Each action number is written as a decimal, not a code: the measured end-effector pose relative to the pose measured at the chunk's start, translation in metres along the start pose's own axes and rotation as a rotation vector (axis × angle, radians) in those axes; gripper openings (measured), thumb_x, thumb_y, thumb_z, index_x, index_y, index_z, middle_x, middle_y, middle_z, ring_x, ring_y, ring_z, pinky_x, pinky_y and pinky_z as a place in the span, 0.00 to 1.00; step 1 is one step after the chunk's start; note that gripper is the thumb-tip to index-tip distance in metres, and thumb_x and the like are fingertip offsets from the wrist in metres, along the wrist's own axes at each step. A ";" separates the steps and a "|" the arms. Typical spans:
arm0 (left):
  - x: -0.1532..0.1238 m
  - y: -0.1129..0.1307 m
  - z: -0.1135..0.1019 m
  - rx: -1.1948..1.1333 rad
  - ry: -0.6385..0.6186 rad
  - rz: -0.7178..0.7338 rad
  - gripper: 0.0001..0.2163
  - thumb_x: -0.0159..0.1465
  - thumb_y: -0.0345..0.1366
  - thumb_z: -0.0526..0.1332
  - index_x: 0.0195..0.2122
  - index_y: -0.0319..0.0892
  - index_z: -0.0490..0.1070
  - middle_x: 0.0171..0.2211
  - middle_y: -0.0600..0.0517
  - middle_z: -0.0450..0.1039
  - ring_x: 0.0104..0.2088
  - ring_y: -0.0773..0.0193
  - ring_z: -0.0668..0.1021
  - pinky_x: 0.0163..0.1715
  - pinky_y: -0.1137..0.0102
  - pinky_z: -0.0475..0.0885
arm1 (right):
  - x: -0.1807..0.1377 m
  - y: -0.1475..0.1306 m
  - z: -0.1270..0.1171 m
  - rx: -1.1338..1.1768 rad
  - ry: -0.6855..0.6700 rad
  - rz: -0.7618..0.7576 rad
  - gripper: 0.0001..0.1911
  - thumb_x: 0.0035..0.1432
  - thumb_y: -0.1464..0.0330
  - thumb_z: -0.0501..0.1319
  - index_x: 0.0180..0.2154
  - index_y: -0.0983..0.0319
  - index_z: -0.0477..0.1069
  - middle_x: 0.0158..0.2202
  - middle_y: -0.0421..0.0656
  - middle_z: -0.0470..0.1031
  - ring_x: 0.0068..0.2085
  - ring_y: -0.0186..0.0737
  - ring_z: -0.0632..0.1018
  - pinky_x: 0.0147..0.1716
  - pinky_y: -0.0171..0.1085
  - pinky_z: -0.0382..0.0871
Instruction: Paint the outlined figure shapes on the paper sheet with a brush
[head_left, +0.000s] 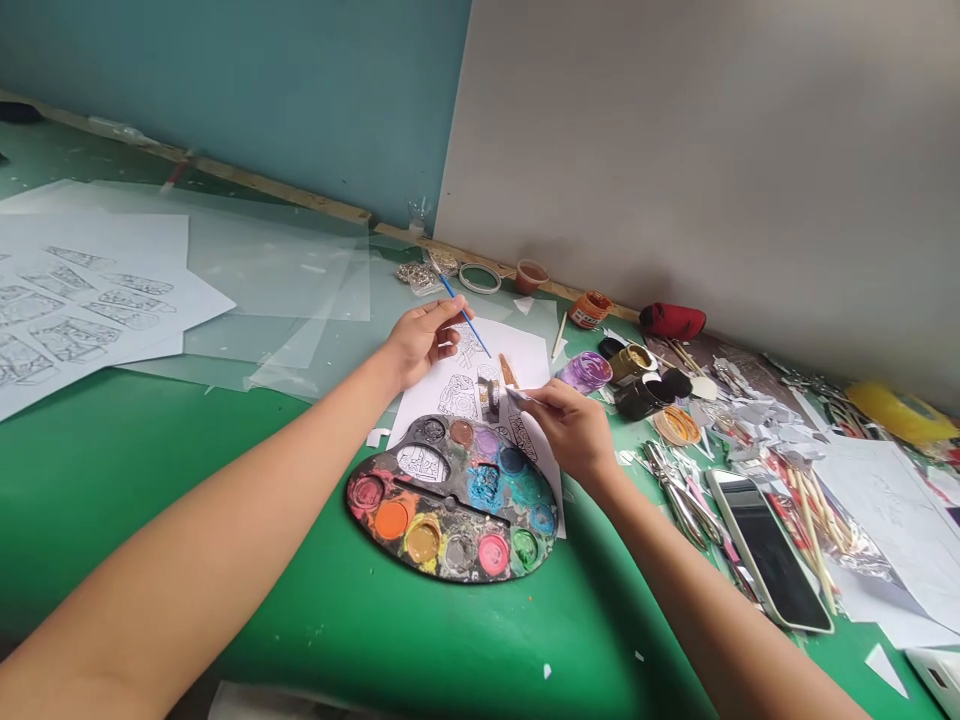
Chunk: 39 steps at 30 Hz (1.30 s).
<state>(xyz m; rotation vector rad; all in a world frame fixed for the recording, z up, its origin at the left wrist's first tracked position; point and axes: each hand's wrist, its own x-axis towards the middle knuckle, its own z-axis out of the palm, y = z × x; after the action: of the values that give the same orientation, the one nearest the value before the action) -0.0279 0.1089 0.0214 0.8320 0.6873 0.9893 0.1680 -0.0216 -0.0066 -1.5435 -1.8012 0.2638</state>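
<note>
My left hand (429, 340) pinches a thin blue paintbrush (466, 317) between thumb and fingers, above a printed sheet. My right hand (571, 425) is closed on a small cutout (508, 370), brown toward its pointed end and whitish near my fingertips. Its exact kind is hard to make out. Beneath both hands lies the white sheet (534, 347) with black line drawings, one partly coloured brown. A black paint palette (442, 490) with several coloured wells covers the sheet's near part.
Open paint jars, a purple one (586, 372) and a black one (642, 398), stand right of the sheet. Beyond them are pliers (681, 492), a phone (772, 550) and paper scraps. Printed sheets (67, 300) lie at left on clear plastic; a wall (675, 140) rises behind.
</note>
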 end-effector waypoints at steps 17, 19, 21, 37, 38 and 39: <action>0.003 -0.002 -0.003 -0.005 0.004 0.004 0.10 0.58 0.38 0.72 0.28 0.39 0.74 0.29 0.54 0.72 0.20 0.77 0.67 0.19 0.76 0.63 | 0.007 -0.001 0.000 -0.309 -0.350 -0.498 0.17 0.65 0.77 0.53 0.39 0.59 0.81 0.29 0.45 0.70 0.33 0.42 0.70 0.31 0.39 0.67; 0.003 -0.003 -0.003 -0.001 0.006 0.005 0.11 0.58 0.38 0.72 0.28 0.39 0.73 0.29 0.54 0.72 0.20 0.77 0.67 0.20 0.76 0.63 | 0.011 -0.001 -0.003 -0.283 -0.398 -0.508 0.17 0.64 0.76 0.54 0.39 0.59 0.81 0.28 0.44 0.70 0.33 0.41 0.70 0.31 0.38 0.66; 0.004 -0.003 -0.003 0.004 0.007 0.007 0.11 0.58 0.38 0.72 0.27 0.39 0.73 0.30 0.54 0.72 0.20 0.77 0.67 0.20 0.76 0.63 | 0.011 0.001 -0.004 -0.226 -0.377 -0.457 0.16 0.65 0.75 0.55 0.39 0.58 0.81 0.29 0.43 0.70 0.33 0.40 0.71 0.32 0.38 0.67; 0.004 -0.004 -0.004 -0.011 -0.011 0.018 0.09 0.58 0.38 0.71 0.26 0.39 0.75 0.29 0.55 0.72 0.20 0.77 0.67 0.20 0.77 0.64 | 0.012 -0.008 0.006 -0.294 -0.359 -0.531 0.20 0.63 0.81 0.52 0.42 0.61 0.80 0.29 0.45 0.69 0.35 0.43 0.73 0.39 0.42 0.73; 0.004 -0.004 -0.004 -0.009 -0.008 0.016 0.10 0.58 0.38 0.71 0.26 0.39 0.75 0.29 0.55 0.72 0.20 0.77 0.67 0.20 0.77 0.64 | 0.013 -0.007 0.005 -0.254 -0.368 -0.504 0.19 0.63 0.80 0.53 0.42 0.61 0.81 0.30 0.45 0.70 0.36 0.43 0.74 0.39 0.42 0.73; 0.004 -0.004 -0.003 -0.006 -0.002 0.015 0.10 0.56 0.39 0.72 0.26 0.40 0.74 0.29 0.55 0.72 0.20 0.76 0.67 0.20 0.76 0.64 | 0.013 -0.006 0.004 -0.205 -0.359 -0.461 0.17 0.63 0.79 0.55 0.41 0.60 0.81 0.30 0.44 0.71 0.35 0.42 0.74 0.38 0.41 0.72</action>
<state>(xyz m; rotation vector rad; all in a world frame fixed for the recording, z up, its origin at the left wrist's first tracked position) -0.0275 0.1121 0.0158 0.8340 0.6770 1.0031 0.1610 -0.0096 -0.0009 -1.2154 -2.4734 0.1391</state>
